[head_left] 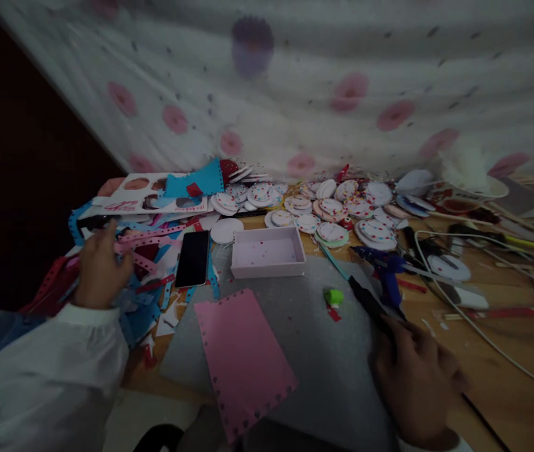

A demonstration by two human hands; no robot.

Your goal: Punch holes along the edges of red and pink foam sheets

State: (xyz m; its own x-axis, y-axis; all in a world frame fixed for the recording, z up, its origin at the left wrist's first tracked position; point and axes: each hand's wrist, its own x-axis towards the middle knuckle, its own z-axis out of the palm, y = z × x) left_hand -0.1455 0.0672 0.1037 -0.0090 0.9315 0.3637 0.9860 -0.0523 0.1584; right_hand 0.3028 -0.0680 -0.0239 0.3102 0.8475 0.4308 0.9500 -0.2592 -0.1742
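My left hand [102,267] is over the heap of coloured paper scraps at the left, fingers apart, holding nothing I can see. Its fingertips are close to a small dark object [104,221], too dim to name. My right hand [415,373] is wrapped round a black-handled tool [368,298], whose thin teal tip points away to the upper left. A pink sheet [245,358] with small holes along its edges lies on the grey mat [321,364] between my hands. Behind it stands an open white box [267,269]. A small bright green piece [333,296] lies on the mat.
A black phone [192,258] lies beside the scraps [154,251]. Several round dotted discs [330,207] are piled at the back against a flowered curtain [295,94]. To the right are a blue glue gun [384,267], a white cable [455,307], and clutter.
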